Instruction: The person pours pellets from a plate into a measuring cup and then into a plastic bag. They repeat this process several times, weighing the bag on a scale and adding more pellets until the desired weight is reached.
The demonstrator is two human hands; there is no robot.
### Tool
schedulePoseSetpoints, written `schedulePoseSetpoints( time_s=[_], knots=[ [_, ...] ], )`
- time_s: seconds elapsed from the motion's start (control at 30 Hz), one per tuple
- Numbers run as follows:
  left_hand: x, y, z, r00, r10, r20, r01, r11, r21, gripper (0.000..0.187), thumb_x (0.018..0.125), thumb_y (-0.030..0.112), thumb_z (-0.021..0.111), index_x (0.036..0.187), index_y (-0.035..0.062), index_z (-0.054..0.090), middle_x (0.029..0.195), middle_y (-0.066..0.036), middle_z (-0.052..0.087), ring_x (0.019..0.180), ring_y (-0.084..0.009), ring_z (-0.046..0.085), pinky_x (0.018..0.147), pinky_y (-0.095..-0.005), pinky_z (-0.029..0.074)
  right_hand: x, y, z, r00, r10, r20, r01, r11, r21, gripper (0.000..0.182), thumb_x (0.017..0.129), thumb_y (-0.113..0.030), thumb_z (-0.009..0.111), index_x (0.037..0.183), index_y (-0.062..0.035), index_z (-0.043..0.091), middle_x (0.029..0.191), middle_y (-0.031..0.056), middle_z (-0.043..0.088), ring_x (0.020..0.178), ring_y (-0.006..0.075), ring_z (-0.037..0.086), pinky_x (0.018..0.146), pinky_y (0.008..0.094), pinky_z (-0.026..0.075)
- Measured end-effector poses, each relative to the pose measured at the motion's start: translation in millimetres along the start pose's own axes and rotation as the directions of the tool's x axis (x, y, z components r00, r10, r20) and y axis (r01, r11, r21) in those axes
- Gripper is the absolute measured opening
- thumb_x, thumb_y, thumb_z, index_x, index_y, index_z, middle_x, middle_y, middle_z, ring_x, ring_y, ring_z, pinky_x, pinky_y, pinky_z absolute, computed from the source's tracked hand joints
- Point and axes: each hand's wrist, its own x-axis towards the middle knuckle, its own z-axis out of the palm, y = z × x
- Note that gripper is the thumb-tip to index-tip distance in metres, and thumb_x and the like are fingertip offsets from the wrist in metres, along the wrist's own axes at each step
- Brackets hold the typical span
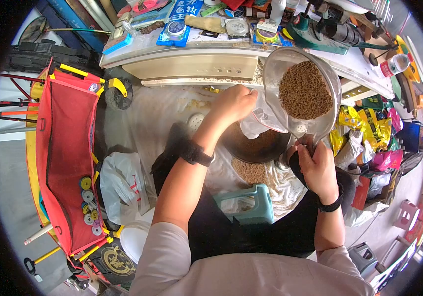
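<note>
My right hand (pixel 316 165) grips the handle of a round, see-through scoop (pixel 331 74). Brown pellets (pixel 305 91) fill the middle of the scoop, which is held up in front of me. Left of it, my left hand (pixel 241 102) is closed with its fingers pinching the edge of a clear plastic bag (pixel 257 127). The bag hangs right beside the scoop's rim. Beneath both hands stands a dark round basin (pixel 258 157) with brown material inside, partly hidden by the bag. Paler pellets (pixel 250 171) lie on the plastic sheet in front of the basin.
A teal stool (pixel 258 209) stands between my legs. To the left are a white plastic bag (pixel 122 185) and a red fabric cart (pixel 71 163). A cluttered white table (pixel 211 49) runs across the far side. Colourful packets (pixel 369 126) are heaped at the right.
</note>
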Motion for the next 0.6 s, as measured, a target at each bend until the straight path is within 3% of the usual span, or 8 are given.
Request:
schedulePoseSetpoints(
  time_s=[0.37, 0.6],
  knots=[
    [-1.8, 1.1, -1.2, 1.0, 0.03, 0.004, -0.03, 0.999, -0.028, 0.049, 0.091, 0.034, 0.044, 0.07, -0.01, 0.053, 0.065, -0.031, 0.051, 0.064, -0.0418, 0.057, 0.065, -0.0463, 0.043, -0.3, -4.3, 0.5, 0.99, -0.135, -0.029, 0.128, 0.977, -0.173, 0.017, 0.085, -0.004, 0.057, 0.098, 0.0062, 0.056, 0.079, 0.0217, 0.066, 0.071, 0.0365, 0.065, 0.062, 0.0397, 0.05],
    [-0.9, -1.5, 1.2, 0.999, 0.036, -0.017, -0.036, 0.999, -0.02, 0.049, 0.091, 0.034, 0.045, 0.07, -0.0097, 0.054, 0.066, -0.032, 0.052, 0.067, -0.0444, 0.058, 0.065, -0.0473, 0.043, -0.3, -6.9, 1.6, 0.987, -0.155, -0.05, 0.143, 0.972, -0.187, 0.014, 0.085, -0.004, 0.057, 0.095, 0.0056, 0.056, 0.076, 0.0221, 0.065, 0.068, 0.0369, 0.064, 0.059, 0.0401, 0.05]
  ],
)
